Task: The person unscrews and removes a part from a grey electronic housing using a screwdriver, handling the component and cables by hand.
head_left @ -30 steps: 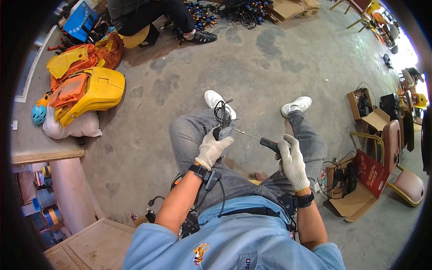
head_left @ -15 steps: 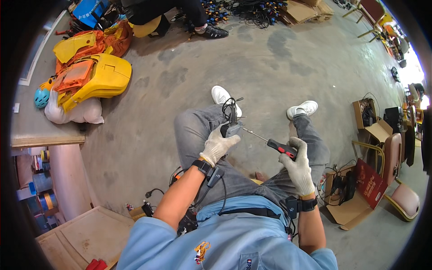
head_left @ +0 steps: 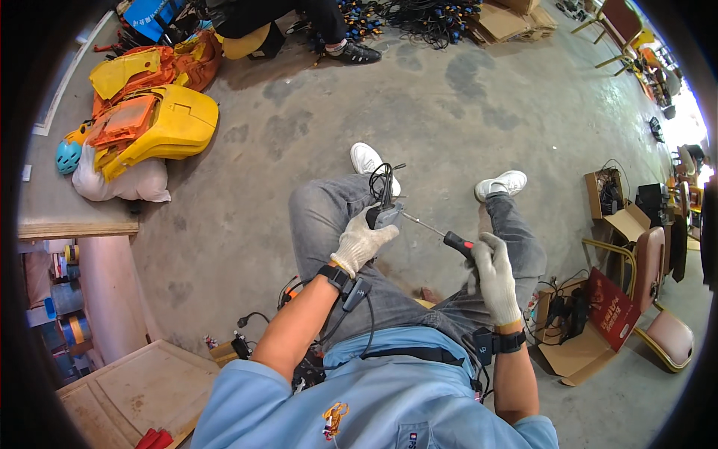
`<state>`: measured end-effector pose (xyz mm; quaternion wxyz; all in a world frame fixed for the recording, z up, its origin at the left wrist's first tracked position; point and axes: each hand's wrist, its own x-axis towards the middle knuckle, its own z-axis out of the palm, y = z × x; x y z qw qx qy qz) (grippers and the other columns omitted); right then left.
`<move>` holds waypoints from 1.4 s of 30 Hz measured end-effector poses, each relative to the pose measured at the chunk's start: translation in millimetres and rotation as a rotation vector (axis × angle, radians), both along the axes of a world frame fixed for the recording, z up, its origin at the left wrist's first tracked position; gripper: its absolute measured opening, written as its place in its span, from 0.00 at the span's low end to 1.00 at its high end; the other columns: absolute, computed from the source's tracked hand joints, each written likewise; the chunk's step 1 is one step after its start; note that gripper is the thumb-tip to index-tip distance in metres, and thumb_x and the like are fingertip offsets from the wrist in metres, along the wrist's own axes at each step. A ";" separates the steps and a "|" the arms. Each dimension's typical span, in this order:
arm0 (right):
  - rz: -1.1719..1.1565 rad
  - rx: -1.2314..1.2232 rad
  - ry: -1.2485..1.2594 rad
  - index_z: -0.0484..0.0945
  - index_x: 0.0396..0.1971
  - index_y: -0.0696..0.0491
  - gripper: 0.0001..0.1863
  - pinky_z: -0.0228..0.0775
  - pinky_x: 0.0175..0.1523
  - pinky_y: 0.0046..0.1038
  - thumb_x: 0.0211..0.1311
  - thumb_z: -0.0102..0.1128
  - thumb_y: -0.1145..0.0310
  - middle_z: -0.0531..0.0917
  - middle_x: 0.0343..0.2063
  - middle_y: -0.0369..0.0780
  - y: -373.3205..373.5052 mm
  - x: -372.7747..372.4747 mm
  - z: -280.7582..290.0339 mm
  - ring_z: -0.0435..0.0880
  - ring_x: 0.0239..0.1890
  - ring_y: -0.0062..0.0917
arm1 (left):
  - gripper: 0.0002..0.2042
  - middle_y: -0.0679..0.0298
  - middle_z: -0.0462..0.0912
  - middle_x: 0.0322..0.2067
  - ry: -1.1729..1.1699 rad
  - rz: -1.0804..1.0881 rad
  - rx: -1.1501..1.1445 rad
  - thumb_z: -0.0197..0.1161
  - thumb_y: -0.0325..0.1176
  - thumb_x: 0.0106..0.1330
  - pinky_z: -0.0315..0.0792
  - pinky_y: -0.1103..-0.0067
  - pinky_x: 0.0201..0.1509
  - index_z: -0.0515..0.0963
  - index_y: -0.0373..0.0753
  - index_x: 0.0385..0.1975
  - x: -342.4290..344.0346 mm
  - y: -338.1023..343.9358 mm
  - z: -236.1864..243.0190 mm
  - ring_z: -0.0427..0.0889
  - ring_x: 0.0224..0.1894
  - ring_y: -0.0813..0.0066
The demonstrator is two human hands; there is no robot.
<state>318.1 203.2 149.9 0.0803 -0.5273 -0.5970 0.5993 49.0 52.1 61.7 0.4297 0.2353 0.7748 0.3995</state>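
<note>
In a white knit glove, my left hand (head_left: 359,243) is closed round a small dark grey boxy device (head_left: 387,216) above my left knee. A bundled black cable (head_left: 383,181) rises from its far end. My gloved right hand (head_left: 495,278) grips a screwdriver (head_left: 458,243) by its black and red handle. The metal shaft points left, and its tip meets or nearly meets the device's right side; exact contact is too small to tell. My right fingers cover the rear of the handle.
Yellow and orange plastic shells (head_left: 161,127) lie at the far left. Another person's shoe (head_left: 354,52) and piled cables (head_left: 426,19) are at the far side. At right are an open cardboard box (head_left: 576,352) and a chair (head_left: 647,262). A wooden board (head_left: 142,389) is near left.
My right hand has turned on the screwdriver handle, and its fingers now hide more of it. My left hand and the device have hardly moved.
</note>
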 end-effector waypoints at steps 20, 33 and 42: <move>0.103 0.293 0.012 0.65 0.75 0.60 0.37 0.85 0.49 0.30 0.73 0.70 0.66 0.82 0.56 0.50 -11.8 4.5 -12.9 0.88 0.44 0.27 | 0.32 0.54 0.91 0.55 0.007 0.005 0.024 0.78 0.49 0.63 0.77 0.70 0.66 0.84 0.38 0.64 0.0 0.8 9.6 0.87 0.59 0.62; -0.046 -0.003 -0.019 0.65 0.74 0.59 0.35 0.83 0.44 0.28 0.74 0.69 0.65 0.86 0.48 0.48 -7.2 -6.0 5.5 0.88 0.37 0.25 | 0.31 0.55 0.91 0.54 -0.006 -0.020 0.025 0.78 0.49 0.64 0.78 0.71 0.65 0.84 0.37 0.64 -1.5 -0.5 8.9 0.87 0.57 0.63; 0.027 0.192 -0.043 0.64 0.74 0.61 0.34 0.81 0.45 0.30 0.77 0.66 0.65 0.87 0.47 0.48 -11.9 -3.9 6.1 0.87 0.37 0.24 | 0.31 0.52 0.90 0.59 -0.029 -0.020 0.029 0.76 0.46 0.62 0.77 0.68 0.69 0.83 0.40 0.65 -0.8 0.5 10.3 0.87 0.62 0.56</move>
